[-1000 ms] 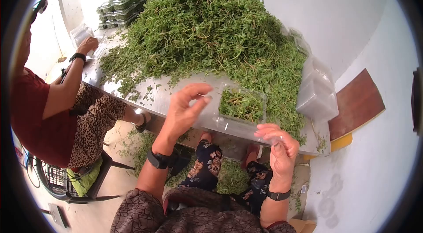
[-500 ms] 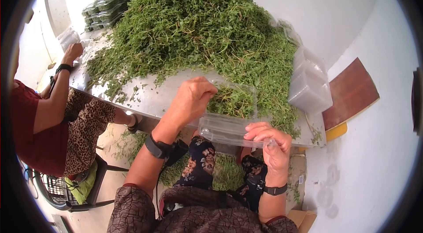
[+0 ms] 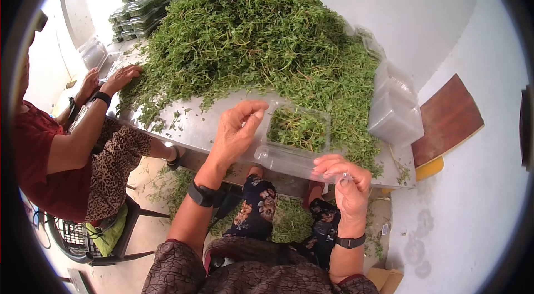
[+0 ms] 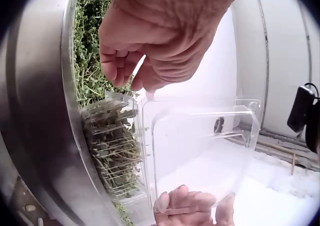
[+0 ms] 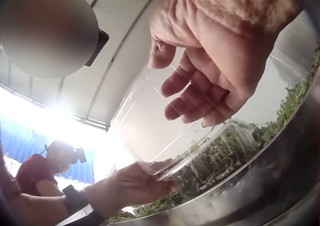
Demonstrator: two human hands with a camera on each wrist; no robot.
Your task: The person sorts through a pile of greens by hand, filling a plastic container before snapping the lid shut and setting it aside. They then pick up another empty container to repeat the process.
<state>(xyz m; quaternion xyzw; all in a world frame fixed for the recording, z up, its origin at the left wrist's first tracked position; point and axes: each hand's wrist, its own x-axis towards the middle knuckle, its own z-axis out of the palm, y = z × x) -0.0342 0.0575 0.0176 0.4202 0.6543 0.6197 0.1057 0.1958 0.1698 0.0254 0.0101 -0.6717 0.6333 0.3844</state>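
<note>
A clear plastic container (image 3: 300,129) with green stems inside stands at the table's front edge, its clear lid (image 3: 286,165) hinged out toward the person. The left hand (image 3: 236,132) has thumb and fingers curled at the container's left side; in the left wrist view the left hand (image 4: 160,35) is above the lid (image 4: 200,136), by the hinge corner. On the lid's right end, the right hand (image 3: 347,183) grips the edge with thumb and fingers; the right hand (image 5: 215,60) is also over the lid in the right wrist view. Exact fingertip contact of the left hand is unclear.
A large heap of greens (image 3: 250,32) covers much of the metal table (image 3: 194,127). Filled packs (image 3: 146,5) are stacked at the back left, empty containers (image 3: 396,110) at the right. Another person (image 3: 61,149) sits at the left, one hand at the heap.
The left hand has dipped to the container's side and risen slightly, its thumb and fingers nearer together. The right hand keeps its grip. The other person's hand has moved right to the heap.
</note>
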